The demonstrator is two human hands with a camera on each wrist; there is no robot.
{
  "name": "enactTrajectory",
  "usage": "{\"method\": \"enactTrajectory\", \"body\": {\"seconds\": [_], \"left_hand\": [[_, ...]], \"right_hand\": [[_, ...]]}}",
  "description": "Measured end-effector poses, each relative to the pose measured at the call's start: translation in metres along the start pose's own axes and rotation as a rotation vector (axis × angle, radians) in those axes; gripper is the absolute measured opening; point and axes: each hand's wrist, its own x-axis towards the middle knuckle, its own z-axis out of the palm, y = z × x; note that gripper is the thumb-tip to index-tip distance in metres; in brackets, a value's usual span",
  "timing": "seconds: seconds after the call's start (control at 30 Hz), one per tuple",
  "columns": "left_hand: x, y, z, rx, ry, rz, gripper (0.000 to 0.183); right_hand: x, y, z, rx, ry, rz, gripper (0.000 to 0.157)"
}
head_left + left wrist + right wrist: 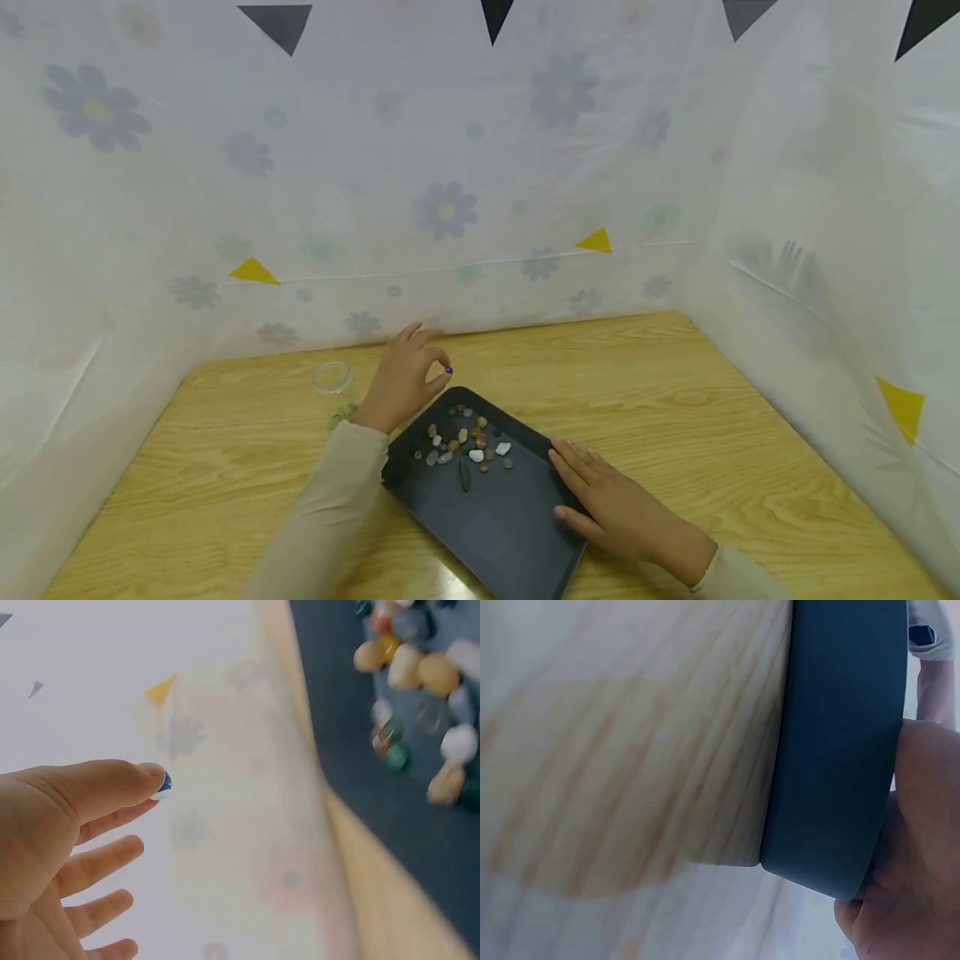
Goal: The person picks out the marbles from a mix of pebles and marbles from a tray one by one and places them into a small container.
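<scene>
My left hand (405,379) is held over the far left corner of the dark tray (487,533), thumb and index finger pinching a small blue-and-white stone (164,786). Its other fingers spread loosely apart. Several pebbles (476,456), white, brown, grey and green, lie scattered at the tray's far end, along with a long dark green piece (465,476). On the tray's right rim rests my right hand (618,508), fingers straight, thumb over the inside. The right wrist view shows that hand (922,847) at the rim, above the outer tray wall (832,750).
Left of my left wrist stands a clear round jar (332,377); greenish bits (345,414) show low in it, partly hidden by the wrist. The wood-grain table (675,392) meets flowered white sheets (450,275) at the back and sides.
</scene>
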Motion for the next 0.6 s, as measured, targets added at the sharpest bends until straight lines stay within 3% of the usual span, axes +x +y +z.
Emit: {"method": "enactTrajectory", "body": {"seconds": [0.27,0.6], "left_hand": [[-0.016,-0.023,-0.035,0.016,0.137,-0.065,0.012],[-0.047,-0.055,-0.055,0.016,0.265,-0.206,0.015]], "right_hand": [[-0.001,0.001,0.000,-0.022,0.030,-0.009,0.069],[-0.004,0.002,0.002,-0.022,0.080,-0.032,0.069]]}}
